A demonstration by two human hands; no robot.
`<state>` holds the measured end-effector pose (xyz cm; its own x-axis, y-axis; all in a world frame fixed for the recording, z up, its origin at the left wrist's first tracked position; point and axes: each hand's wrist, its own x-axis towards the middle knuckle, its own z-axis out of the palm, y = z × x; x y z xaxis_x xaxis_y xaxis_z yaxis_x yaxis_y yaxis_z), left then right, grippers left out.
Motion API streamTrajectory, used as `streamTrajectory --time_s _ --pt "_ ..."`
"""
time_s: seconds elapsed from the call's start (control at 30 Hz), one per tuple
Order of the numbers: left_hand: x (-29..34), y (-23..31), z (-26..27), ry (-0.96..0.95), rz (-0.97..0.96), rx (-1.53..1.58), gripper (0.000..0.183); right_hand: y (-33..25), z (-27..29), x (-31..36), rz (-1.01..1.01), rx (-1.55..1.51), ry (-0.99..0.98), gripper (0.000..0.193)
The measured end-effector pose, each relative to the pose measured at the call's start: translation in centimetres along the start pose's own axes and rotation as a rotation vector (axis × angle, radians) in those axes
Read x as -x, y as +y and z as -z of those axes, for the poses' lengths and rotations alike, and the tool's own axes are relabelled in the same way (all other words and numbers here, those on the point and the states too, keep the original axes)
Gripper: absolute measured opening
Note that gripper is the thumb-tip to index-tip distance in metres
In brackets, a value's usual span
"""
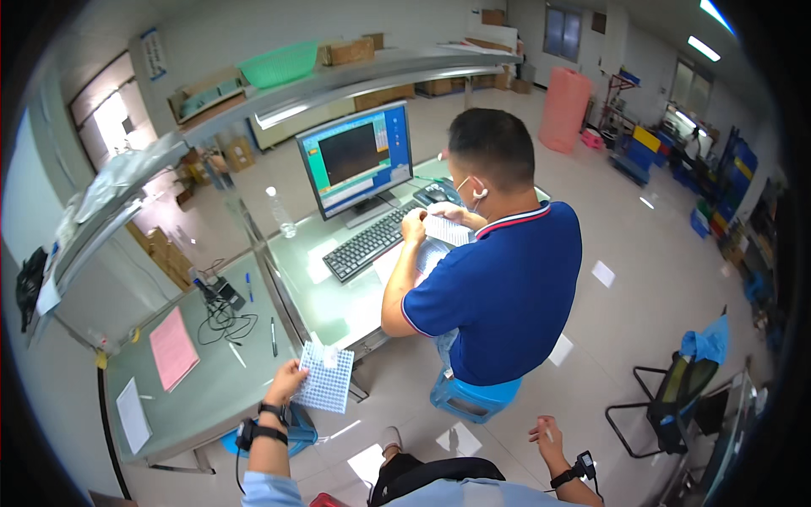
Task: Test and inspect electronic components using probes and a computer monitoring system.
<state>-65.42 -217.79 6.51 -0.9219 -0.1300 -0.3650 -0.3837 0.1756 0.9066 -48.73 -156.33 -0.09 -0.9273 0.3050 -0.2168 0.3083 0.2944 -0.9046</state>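
My left hand (289, 380) pinches the left edge of a sheet patterned with rows of small blue marks (325, 384). A small whitish, clear-looking piece (330, 358) lies on the upper part of that sheet. The sheet hangs out past the right end of the green-topped table (228, 397). My right hand (547, 435) is held low at the right, away from any object, its fingers loosely apart with nothing in them. Ahead, a seated person in a blue polo shirt (507, 279) holds a pale striped sheet (448, 230) in both hands.
The person sits on a blue stool (477, 397) at a desk with a monitor (359, 160), a keyboard (372, 241) and a clear bottle (281, 213). Pink paper (174, 348), pens and tangled black cable (224, 317) lie on the left table. A black chair (672, 406) stands right.
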Motion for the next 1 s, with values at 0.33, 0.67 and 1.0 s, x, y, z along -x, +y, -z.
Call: streamTrajectory --time_s 0.33,0.67,1.0 --pt "-24.6 2.0 3.3 -0.248 -0.204 -0.383 0.028 7.3 -0.5 12.8 -0.424 -0.017 0.435 0.031" --pt "-25.8 -1.3 -6.0 0.2 -0.319 -0.52 0.056 6.8 -4.5 20.5 -0.549 0.111 0.418 0.034" --pt "-27.4 0.5 -9.2 0.324 -0.298 -0.787 0.014 8.3 -7.8 28.8 -0.534 -0.062 0.553 0.035"
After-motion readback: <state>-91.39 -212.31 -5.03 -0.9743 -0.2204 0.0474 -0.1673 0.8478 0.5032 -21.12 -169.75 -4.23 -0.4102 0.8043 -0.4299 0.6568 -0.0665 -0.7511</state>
